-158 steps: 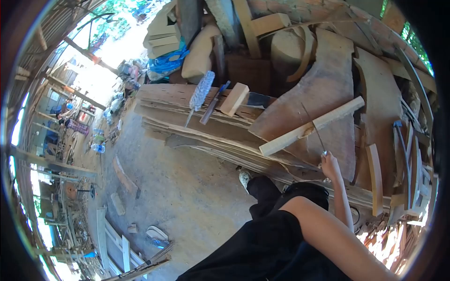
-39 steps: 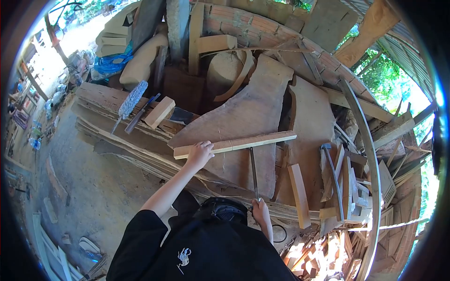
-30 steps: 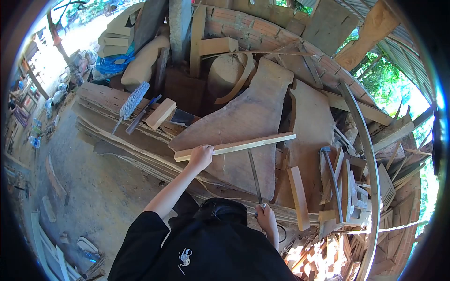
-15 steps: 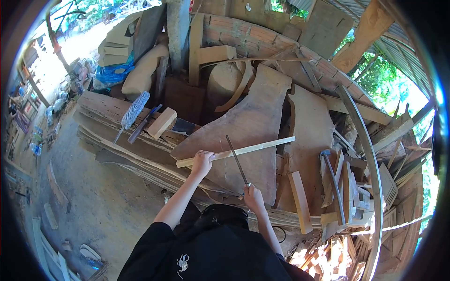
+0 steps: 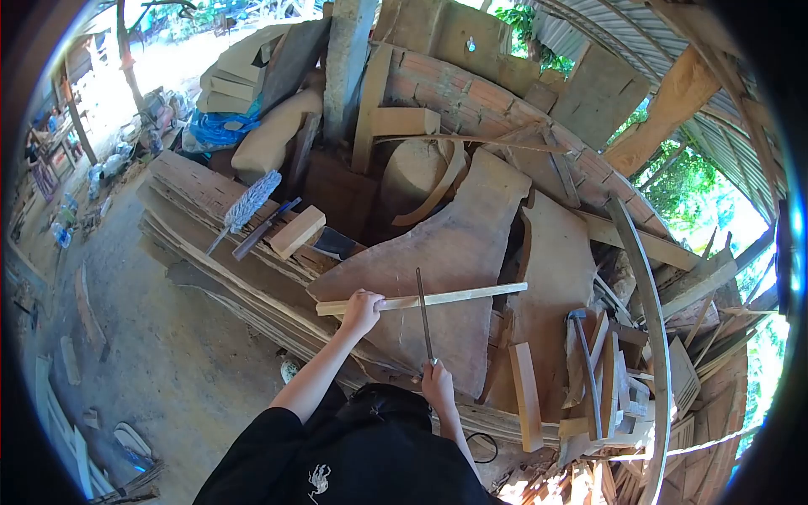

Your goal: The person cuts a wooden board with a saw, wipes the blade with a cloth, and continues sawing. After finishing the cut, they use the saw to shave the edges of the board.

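"Head view: how are the arms set?"

"The left arm reaches up from seven o'clock, bare below a black sleeve [image 5: 269, 438]. Its left hand [image 5: 364, 311] is closed over the nine o'clock end of a strip of wood [image 5: 471, 294]. The right arm rises from between five and six, and the right hand [image 5: 438, 385] is wrapped round the near end of a thin metal tool [image 5: 422, 307]."

"How does the tool stand?"

"It points almost to twelve and crosses the strip. I can't tell whether the two touch."

"And where is the strip?"

"Just below the middle of the view, running over a broad board [image 5: 438, 252], its free end jutting past that board's edge toward three."

"What about the room?"

"Stacked planks [image 5: 181, 231] at nine, a dusty floor [image 5: 168, 337] at eight, a post [image 5: 345, 76] at eleven, a brick wall [image 5: 454, 80] toward one, and a metal roof [image 5: 715, 76] at two."

"Textures?"

"The strip is pale, straight and slim; the board is brown and scuffed, with a curved outline. The planks have rough, wavy edges. Between nine and ten, a fluffy grey duster [image 5: 251, 204] lies near a square-cut wood block [image 5: 299, 232]. The roof is ridged, the bricks reddish."
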Tool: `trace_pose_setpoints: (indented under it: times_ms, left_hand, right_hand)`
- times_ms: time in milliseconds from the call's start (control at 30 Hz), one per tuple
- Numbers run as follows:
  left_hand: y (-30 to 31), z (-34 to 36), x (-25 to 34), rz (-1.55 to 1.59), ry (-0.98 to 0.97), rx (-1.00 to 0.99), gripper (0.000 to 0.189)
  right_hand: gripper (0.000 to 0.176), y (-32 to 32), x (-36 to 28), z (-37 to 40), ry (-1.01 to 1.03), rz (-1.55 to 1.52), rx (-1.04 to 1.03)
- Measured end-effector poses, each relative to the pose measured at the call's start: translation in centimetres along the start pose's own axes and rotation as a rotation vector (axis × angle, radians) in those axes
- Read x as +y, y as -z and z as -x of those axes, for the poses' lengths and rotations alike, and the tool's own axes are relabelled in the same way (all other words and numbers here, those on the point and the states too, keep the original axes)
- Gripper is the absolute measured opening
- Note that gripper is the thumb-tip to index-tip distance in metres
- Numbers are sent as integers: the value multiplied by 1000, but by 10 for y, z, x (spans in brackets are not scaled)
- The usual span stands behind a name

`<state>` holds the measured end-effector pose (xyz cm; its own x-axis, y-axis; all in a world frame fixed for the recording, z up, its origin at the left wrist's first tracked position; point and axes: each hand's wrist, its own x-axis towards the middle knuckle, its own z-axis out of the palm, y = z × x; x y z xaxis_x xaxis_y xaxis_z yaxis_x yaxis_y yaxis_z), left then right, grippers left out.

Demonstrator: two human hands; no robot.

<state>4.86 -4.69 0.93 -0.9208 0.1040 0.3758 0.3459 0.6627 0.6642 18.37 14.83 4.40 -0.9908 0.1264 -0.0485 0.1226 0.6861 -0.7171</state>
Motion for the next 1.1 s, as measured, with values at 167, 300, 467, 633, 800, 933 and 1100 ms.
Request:
trace_pose_setpoints:
  times_ms: [167, 300, 467, 633, 800, 933, 1100]
  left_hand:
    - [-3, -1, -5, 26, 44, -10, 13]
    - [4, -10, -4, 52, 165, -91, 14]
    - [12, -16, -1, 79, 207, -172, 16]
    - [12, -17, 1, 54, 212, -171, 16]
    - [7, -19, -4, 60, 198, -149, 17]
    - [10, -20, -2, 77, 173, -112, 17]
    - [-1, -23, -2, -117, 204, -81, 24]
  right_hand:
    - [26, 0, 3, -1, 10, 18, -4]
    - [25, -2, 2, 2, -18, 39, -8]
    - [23, -1, 2, 1, -30, 27, 16]
    - [27, -2, 7, -2, -53, 57, -13]
    - [27, 0, 7, -5, -45, 72, -23]
    - [25, 1, 8, -7, -45, 88, -38]
    - [23, 2, 5, -14, -10, 104, -57]
